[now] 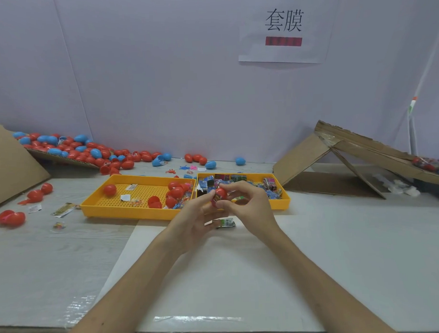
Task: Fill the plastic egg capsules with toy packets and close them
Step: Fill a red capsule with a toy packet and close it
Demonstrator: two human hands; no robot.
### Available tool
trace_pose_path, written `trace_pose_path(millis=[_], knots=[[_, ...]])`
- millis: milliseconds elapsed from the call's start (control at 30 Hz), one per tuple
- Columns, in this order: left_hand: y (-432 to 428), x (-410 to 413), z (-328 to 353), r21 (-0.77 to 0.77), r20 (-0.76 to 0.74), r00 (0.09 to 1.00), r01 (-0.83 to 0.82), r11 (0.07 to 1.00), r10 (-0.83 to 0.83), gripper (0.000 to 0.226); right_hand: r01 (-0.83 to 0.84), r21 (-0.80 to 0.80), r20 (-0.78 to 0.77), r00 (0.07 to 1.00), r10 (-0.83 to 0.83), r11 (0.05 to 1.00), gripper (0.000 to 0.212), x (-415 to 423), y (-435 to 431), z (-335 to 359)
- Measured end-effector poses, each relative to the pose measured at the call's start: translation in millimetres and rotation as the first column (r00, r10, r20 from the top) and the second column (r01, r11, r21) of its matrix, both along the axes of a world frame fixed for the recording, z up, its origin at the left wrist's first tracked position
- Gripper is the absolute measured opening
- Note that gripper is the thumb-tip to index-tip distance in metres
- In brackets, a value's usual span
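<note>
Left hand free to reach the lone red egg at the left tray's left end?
Probably not yet: left hand and right hand hold a red capsule. Path to lone egg looks open.

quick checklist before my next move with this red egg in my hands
1. Two-handed grip on the red egg: ok, the left hand and right hand both pinch it.
2. Packet fully inside: cannot tell; a printed packet shows at the egg's lower edge.
3. Halves lined up at the seam: cannot tell, fingers cover it.
4. More packets in reach: ok, the right yellow tray holds a pile.
5. Spare capsules: ok, red ones lie in the left yellow tray.
6. No strays under the hands: not ok, a green packet lies on the table there.
</note>
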State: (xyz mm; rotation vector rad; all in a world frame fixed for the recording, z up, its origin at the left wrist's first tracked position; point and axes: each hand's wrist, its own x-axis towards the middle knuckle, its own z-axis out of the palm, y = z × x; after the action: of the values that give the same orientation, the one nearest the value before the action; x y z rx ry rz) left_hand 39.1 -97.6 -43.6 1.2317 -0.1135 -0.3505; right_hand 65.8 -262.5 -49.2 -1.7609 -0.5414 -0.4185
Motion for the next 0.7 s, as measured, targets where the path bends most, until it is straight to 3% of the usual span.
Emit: trace_pose_path(millis=[233, 500, 700], knots=[[-0.6, 1.2, 0.6, -0.04, -0.037, 0.999, 0.023, 0.999, -0.025, 0.029, -0.1, 0.152, -0.163, 0.979, 0.125, 0.983, 0.025, -1.4, -4.4, 4.6], [-1.2, 0.1, -0.1, -0.013, -0.028, 0.998, 0.054, 0.998, -0.054, 0.038, -0.106, 0.184, -0.147, 0.98, 0.134, 0.977, 0.02, 0.3, -5.5, 3.9], [-1.0, 1.9, -1.6, -0.028, -0.022, 1.0, 0.022, 0.999, -0.022, 0.031, -0.099, 0.159, -0.124, 0.985, 0.119, 0.982, 0.017, -0.1, -5.2, 3.5]])
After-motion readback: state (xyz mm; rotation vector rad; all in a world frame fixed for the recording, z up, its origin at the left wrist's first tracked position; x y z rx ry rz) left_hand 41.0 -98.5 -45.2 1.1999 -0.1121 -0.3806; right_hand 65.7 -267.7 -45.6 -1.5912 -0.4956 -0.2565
